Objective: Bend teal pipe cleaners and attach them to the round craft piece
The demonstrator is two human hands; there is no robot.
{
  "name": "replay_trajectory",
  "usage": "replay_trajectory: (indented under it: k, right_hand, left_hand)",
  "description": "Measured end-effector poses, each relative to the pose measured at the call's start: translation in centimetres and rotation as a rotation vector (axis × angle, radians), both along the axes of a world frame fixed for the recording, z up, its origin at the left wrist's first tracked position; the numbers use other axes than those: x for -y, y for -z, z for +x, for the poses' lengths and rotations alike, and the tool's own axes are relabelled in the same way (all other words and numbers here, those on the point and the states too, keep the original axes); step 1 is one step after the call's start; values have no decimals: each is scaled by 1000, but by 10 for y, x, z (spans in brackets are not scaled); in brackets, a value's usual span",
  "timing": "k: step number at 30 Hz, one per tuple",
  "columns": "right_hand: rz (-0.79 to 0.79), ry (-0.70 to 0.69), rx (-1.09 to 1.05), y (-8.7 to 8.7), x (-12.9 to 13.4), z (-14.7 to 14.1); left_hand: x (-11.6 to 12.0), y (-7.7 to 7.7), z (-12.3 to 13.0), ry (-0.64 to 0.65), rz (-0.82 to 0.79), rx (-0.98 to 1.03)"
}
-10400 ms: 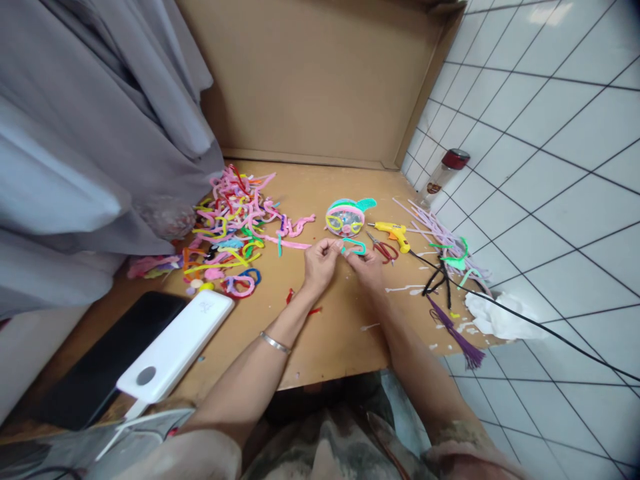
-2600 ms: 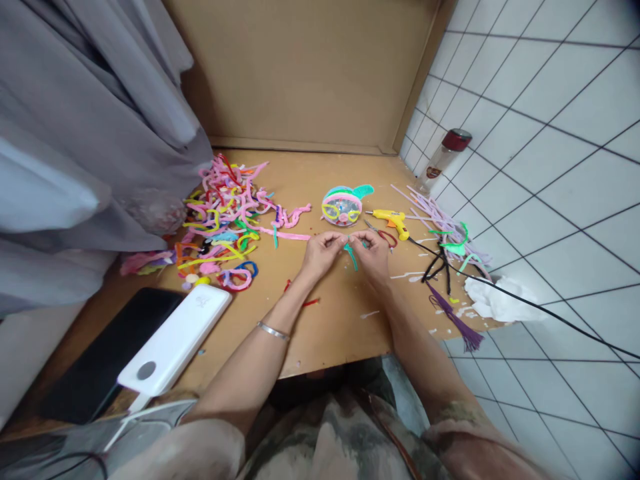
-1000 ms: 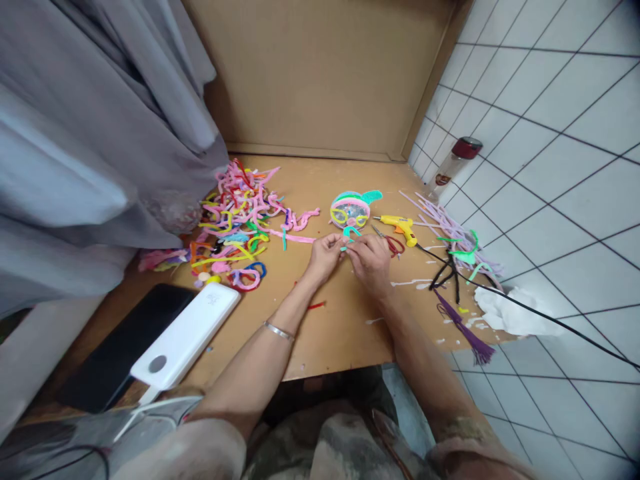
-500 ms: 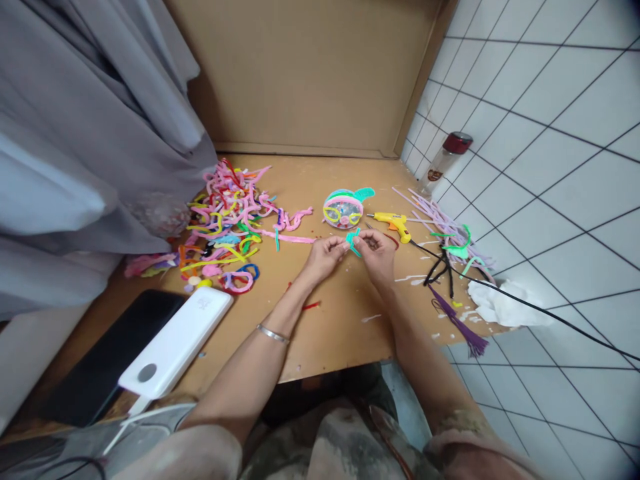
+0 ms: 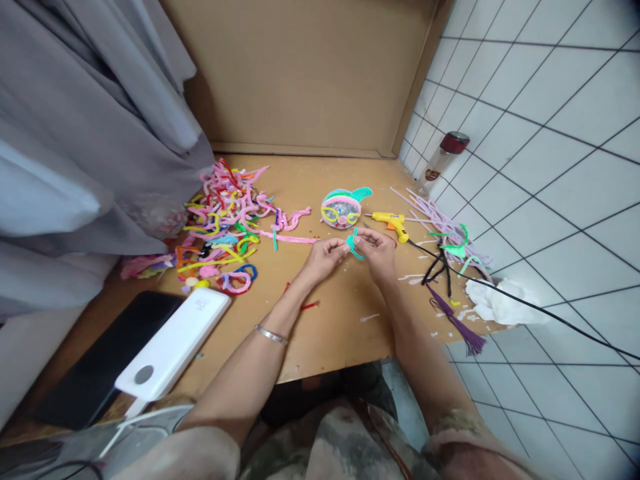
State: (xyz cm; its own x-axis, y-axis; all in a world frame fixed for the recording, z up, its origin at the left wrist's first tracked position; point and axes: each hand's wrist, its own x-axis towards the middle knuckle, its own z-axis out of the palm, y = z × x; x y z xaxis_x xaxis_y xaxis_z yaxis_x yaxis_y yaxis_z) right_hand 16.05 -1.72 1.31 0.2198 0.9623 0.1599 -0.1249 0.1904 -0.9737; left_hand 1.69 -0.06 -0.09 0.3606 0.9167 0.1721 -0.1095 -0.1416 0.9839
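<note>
Centrally, both the left hand (image 5: 324,259) and right hand (image 5: 377,252) pinch the green pipe cleaner (image 5: 352,244); small fingertip bends should keep its loops even.

Single head-worn view from above the forearms, forward and down over the table (image 5: 335,333), hands (image 5: 350,257) mid-frame.

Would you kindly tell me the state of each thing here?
Green pipe cleaner: bent, between the fingertips of the left hand and right hand.
Glue gun: lying down, corded.
Bottle: lid on.
Power bank: cable plugged in.
Scissors: mostly hidden, cannot tell.
</note>
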Motion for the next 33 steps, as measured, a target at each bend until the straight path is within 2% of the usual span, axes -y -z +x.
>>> replay_trajectory:
  k: [8, 15, 21, 33]
  right_hand:
    - [-13, -37, -38, -5, 1, 0]
    - [4, -24, -16, -5, 2, -2]
    - [-7, -12, -3, -1, -1, -2]
    - [-61, -15, -86, 0, -2, -1]
  left_hand:
    - [1, 0, -1, 39, 52, -40]
    - [4, 1, 0, -46, 126, -91]
    - [5, 0, 1, -61, 159, -108]
    - [7, 3, 5, 38, 73, -51]
